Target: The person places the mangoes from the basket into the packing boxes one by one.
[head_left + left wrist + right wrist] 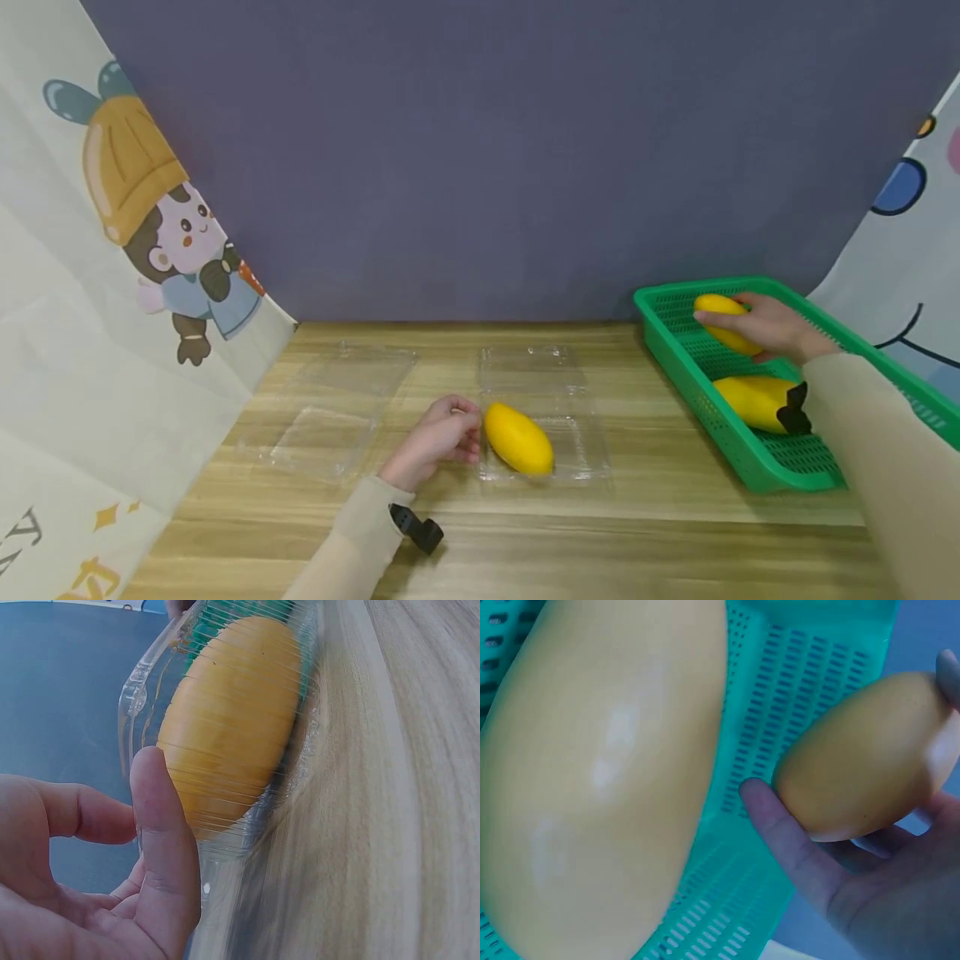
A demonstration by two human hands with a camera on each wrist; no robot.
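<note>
My right hand (772, 325) grips a yellow mango (726, 323) above the green basket (678, 367), thumb and fingers on its sides. Beneath the hand, a larger yellow fruit (753, 402) lies in the basket; the right wrist view shows its smooth side. At the table's middle, a second mango (519, 439) sits tilted in the front half of an opened clear plastic box (588, 450). My left hand (442, 433) pinches that box's left edge with thumb (165, 847) and index finger. Its other fingers are partly hidden.
Another opened clear plastic box (322, 442) lies on the wooden table (525, 550) to the left. A dark backdrop (480, 167) rises behind the table. A black piece (793, 410) shows between the larger fruit and the right sleeve; I cannot tell which it belongs to.
</note>
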